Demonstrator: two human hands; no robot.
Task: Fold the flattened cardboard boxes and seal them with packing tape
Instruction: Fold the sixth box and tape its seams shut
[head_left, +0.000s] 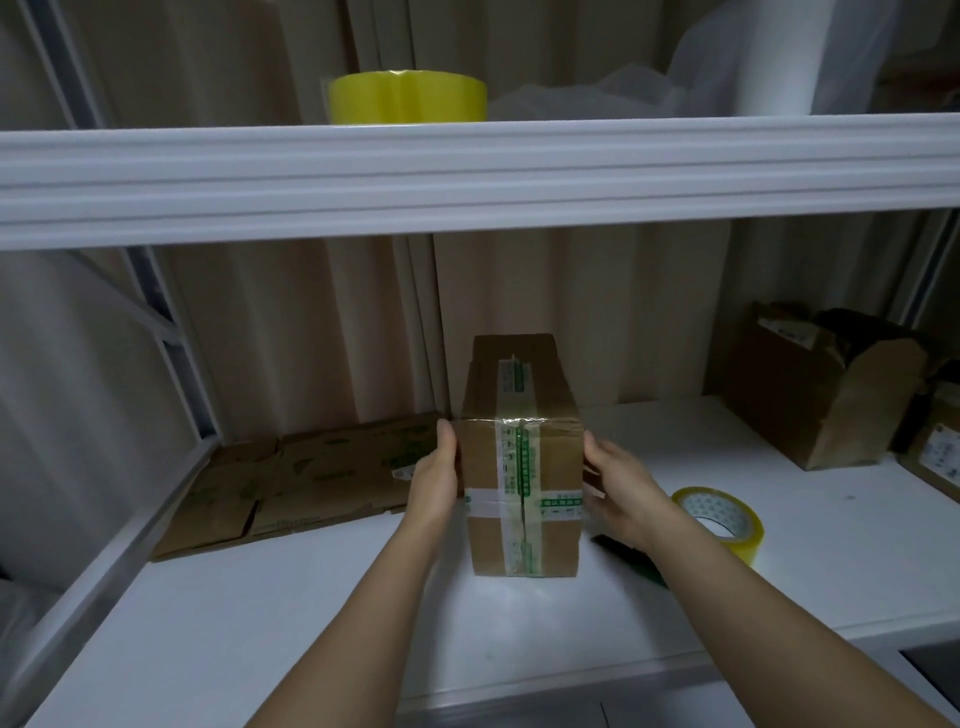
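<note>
On the white lower shelf (322, 613) of a metal rack, dead centre, sits the folded cardboard box (522, 467), standing tall with its narrow face toward the camera. It's already taped up: a strip of clear tape with green print runs down the middle seam and over the top, and another band crosses it sideways lower down. The cardboard looks a bit creased near the top edge.

Left of it, a pile of flattened cardboard boxes (291, 483) with green print lies flat on the same shelf, near the rack's corner. Off to the right are a couple of opened brown boxes (815, 400), well apart from the taped one.

Both hands are on the box. The left hand (436, 478) lies flat against its left side, fingers straight and pointing up. The right hand (621, 493) cups the right side with fingers loosely spread; can't tell how much of it actually touches.

Just beside the right wrist is a roll of clear yellowish packing tape (719, 522), lying on the shelf. Another bigger yellow tape roll (408, 104) sits up on the upper shelf (467, 171).
</note>
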